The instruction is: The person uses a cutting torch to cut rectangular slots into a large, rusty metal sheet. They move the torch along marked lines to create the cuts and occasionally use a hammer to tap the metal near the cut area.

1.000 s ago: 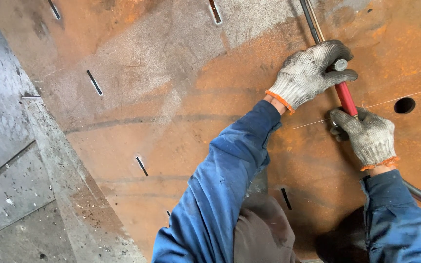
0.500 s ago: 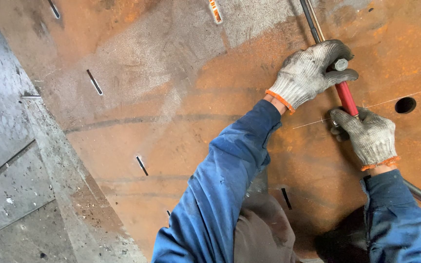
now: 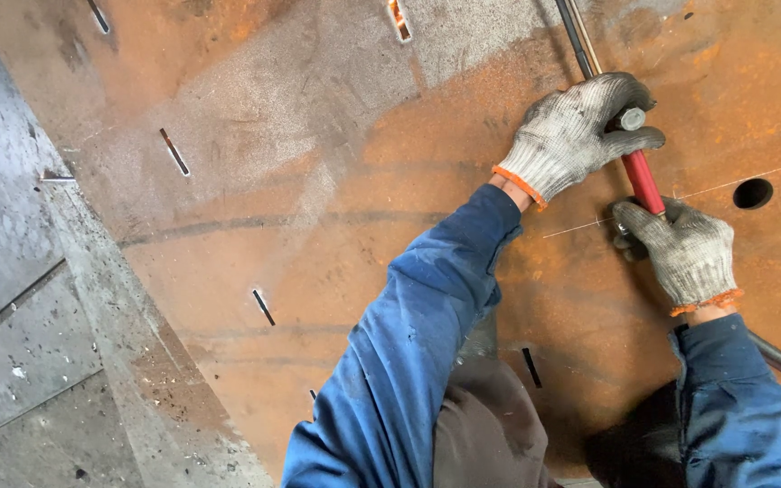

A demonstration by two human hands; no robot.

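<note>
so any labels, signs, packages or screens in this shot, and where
None in view: no package, label, sign or screen.
Only a rusty steel plate with narrow slots and a round hole.
Both gloved hands, left and right, grip a red-handled tool that bears no label.

Rusty orange steel plate (image 3: 318,208) fills view, narrow slots (image 3: 174,151) cut through, round hole (image 3: 753,193) at right. Grey metal floor (image 3: 20,361) at left. Even daylight.
</note>
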